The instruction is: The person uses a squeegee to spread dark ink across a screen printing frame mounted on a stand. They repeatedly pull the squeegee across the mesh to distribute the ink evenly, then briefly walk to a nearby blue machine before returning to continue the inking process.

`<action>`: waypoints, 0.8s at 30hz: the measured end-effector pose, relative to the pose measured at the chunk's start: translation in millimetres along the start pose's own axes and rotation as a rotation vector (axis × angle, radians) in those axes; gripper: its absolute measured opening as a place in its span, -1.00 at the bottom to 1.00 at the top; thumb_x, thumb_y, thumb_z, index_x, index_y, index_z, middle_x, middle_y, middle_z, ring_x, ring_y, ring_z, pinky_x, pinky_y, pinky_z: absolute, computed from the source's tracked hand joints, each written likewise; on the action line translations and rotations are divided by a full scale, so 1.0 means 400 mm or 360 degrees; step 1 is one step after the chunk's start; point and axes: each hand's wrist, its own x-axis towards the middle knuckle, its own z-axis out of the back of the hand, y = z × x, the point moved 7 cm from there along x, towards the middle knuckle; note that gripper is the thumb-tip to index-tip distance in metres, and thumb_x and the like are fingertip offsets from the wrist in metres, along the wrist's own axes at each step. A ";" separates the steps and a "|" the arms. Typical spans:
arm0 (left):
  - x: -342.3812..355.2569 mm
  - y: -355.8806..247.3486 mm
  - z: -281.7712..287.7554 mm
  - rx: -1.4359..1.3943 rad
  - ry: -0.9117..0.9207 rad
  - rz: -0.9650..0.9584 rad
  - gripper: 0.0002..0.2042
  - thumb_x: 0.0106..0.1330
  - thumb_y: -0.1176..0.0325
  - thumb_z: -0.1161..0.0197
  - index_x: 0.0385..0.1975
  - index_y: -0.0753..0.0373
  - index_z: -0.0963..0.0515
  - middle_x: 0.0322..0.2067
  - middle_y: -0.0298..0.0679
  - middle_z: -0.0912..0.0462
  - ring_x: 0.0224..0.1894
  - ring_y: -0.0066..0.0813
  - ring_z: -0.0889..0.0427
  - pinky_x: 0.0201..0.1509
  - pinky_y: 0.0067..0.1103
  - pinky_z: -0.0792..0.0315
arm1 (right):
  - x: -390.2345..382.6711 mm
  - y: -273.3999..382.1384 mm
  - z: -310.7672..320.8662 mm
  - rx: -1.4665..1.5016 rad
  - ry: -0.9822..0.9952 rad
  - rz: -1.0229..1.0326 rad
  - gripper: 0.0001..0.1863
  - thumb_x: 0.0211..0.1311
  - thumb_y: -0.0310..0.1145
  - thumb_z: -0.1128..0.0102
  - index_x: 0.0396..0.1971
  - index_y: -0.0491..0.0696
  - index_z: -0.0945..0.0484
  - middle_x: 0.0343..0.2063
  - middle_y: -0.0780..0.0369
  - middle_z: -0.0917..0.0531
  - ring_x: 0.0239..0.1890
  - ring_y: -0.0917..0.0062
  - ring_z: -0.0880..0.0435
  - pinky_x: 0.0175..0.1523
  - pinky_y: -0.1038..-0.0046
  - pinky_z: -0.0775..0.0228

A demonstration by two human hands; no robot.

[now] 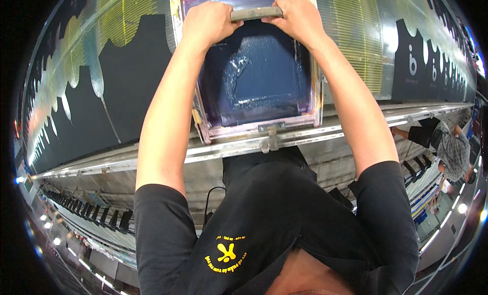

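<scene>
Both my hands grip the long bar-shaped handle of a squeegee [256, 13] near the far end of a screen-printing frame [316, 99]. My left hand [209, 23] is closed round its left end, and my right hand [299, 19] is closed round its right end. The squeegee's blade is not clearly visible. Below my hands, the dark blue screen mesh [269, 74] shows wet, shiny ink streaks along its left side and near edge. A metal bracket [272, 135] at the frame's near side sits at the table rail.
A metal rail [345, 134] runs along the long table's near edge. Black fabric pieces lie to the left [134, 74] and right; a right-hand fabric piece [410, 61] carries a pale print. Yellow-striped areas [356, 35] flank the frame. Another person [452, 150] stands far right.
</scene>
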 end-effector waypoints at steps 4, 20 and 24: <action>-0.222 -0.085 -0.093 -0.0077 0.0064 0.0061 -0.74 0.25 0.10 -0.54 -0.20 0.10 -0.83 -0.28 -0.07 -0.85 -0.17 -0.01 -0.86 -0.05 -0.15 -0.73 | -0.239 0.087 -0.002 0.0000 -0.0067 0.0096 -0.60 0.00 -0.11 -0.70 -0.34 0.01 -0.64 -0.31 0.21 -0.69 -0.16 0.21 -0.73 -0.04 0.09 -0.54; -0.164 -0.087 0.015 -0.0074 0.0287 -0.0150 -0.64 0.25 -0.09 -0.57 -0.23 0.06 -0.82 -0.36 -0.04 -0.83 -0.19 0.07 -0.85 -0.06 -0.09 -0.68 | -0.447 -0.179 0.110 0.0763 -0.0626 -0.1159 -0.63 0.51 -0.06 -0.44 -0.04 -0.10 -0.79 -0.10 0.14 -0.81 -0.04 0.35 -0.78 0.12 0.30 -0.59; 0.035 0.004 0.058 -0.0058 0.0270 -0.0170 -0.67 0.29 -0.04 -0.54 -0.20 0.08 -0.81 -0.31 -0.08 -0.85 -0.13 0.04 -0.85 0.00 -0.10 -0.68 | -0.473 -0.270 0.010 0.0760 -0.0509 -0.1433 -0.56 0.53 -0.07 -0.41 0.12 -0.12 -0.75 -0.11 0.16 -0.81 -0.06 0.47 -0.77 0.12 0.38 -0.59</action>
